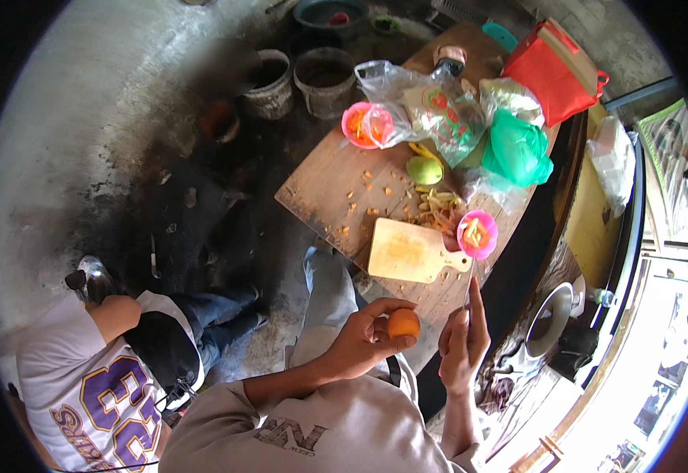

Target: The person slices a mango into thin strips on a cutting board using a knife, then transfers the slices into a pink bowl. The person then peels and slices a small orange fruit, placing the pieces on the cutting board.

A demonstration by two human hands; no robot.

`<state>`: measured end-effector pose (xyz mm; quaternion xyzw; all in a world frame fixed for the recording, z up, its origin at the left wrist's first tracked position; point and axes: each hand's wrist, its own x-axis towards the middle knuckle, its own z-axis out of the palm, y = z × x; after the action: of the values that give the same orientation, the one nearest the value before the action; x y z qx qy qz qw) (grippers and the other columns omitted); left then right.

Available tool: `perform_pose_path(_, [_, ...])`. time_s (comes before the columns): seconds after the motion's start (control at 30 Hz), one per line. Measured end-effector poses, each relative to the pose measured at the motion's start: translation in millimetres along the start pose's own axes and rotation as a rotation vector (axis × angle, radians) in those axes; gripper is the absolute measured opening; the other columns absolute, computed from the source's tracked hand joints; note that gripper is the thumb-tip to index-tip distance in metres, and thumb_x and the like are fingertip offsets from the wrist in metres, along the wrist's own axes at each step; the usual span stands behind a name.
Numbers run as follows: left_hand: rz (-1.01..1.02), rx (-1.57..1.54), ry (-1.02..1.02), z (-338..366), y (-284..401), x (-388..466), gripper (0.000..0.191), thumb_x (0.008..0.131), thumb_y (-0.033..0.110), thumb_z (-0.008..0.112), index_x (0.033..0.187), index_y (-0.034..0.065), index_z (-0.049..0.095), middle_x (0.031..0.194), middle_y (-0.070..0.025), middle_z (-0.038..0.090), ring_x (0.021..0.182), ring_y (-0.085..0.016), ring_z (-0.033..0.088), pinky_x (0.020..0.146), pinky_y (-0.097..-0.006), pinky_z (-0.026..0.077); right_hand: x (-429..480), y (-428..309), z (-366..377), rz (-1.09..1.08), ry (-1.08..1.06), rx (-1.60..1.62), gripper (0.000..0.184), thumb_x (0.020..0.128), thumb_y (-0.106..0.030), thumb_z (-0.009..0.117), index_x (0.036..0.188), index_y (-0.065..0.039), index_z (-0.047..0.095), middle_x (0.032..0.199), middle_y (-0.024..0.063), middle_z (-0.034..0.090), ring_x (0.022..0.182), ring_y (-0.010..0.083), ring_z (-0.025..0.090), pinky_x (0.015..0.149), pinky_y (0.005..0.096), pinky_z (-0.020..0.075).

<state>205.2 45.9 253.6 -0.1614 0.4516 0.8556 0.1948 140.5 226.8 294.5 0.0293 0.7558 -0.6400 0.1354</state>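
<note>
My left hand (365,338) grips a rounded orange piece of produce (403,324), seen end-on; carrot or fruit, I cannot tell. My right hand (465,349) holds a thin-bladed knife (469,290), its blade pointing away from me towards a pink bowl (485,251). Pale cut strips (474,233) lie in that bowl. Beyond my hands, a wooden cutting board (406,251) with an orange stain rests on the wooden table (320,183). The board's handle reaches close to the bowl. Peelings (436,207) are heaped behind it, beside a green fruit (424,170).
A second pink bowl (352,138) contains orange shreds. Plastic bags (450,118), a green bag (515,148) and a red bag (551,77) crowd the table's far end. Buckets (324,88) stand on the floor beyond. Another person (83,366) sits at left; a pot (548,322) lies right.
</note>
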Motion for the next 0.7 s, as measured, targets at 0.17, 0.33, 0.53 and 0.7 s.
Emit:
perform_pose_path(0.17, [0.121,0.077,-0.034,-1,-5,16,0.055,0.096,0.0,0.08,0.146,0.0033,0.057,0.135,-0.0045,0.052,0.124,-0.014,0.06,0.106,-0.0315,0.053,14,11,0,0.05,0.076,-0.02,0.055,0.109,-0.016,0.064,0.154,0.01,0.048,0.07,-0.0093,0.045,0.059,-0.0003,0.036,0.056,0.0184,0.028])
perform_pose_path(0.33, [0.067,0.129,-0.084,-3,14,32,0.061,0.094,0.002,0.083,0.148,0.0041,0.055,0.132,-0.0053,0.058,0.121,-0.015,0.063,0.104,-0.0322,0.053,17,10,3,0.114,0.211,-0.071,0.02,0.102,-0.005,0.073,0.119,0.005,0.068,0.073,-0.0085,0.05,0.062,-0.0005,0.04,0.059,0.0177,0.0314])
perform_pose_path(0.53, [-0.09,0.146,-0.2,-9,41,47,0.058,0.09,0.006,0.089,0.139,0.0048,0.057,0.127,-0.0058,0.067,0.115,-0.015,0.068,0.096,-0.032,0.056,42,6,22,0.113,0.325,-0.084,0.007,0.104,-0.007,0.071,0.105,0.0,0.07,0.076,-0.0073,0.058,0.062,0.0,0.046,0.055,0.0193,0.0327])
perform_pose_path(0.7, [0.055,0.092,-0.273,-28,67,62,0.048,0.088,0.001,0.087,0.13,0.0059,0.065,0.129,-0.0051,0.062,0.123,-0.016,0.065,0.099,-0.0313,0.057,67,-1,46,0.145,0.374,0.047,0.012,0.107,-0.013,0.069,0.106,-0.001,0.069,0.071,-0.0079,0.055,0.057,-0.0022,0.043,0.051,0.0181,0.0291])
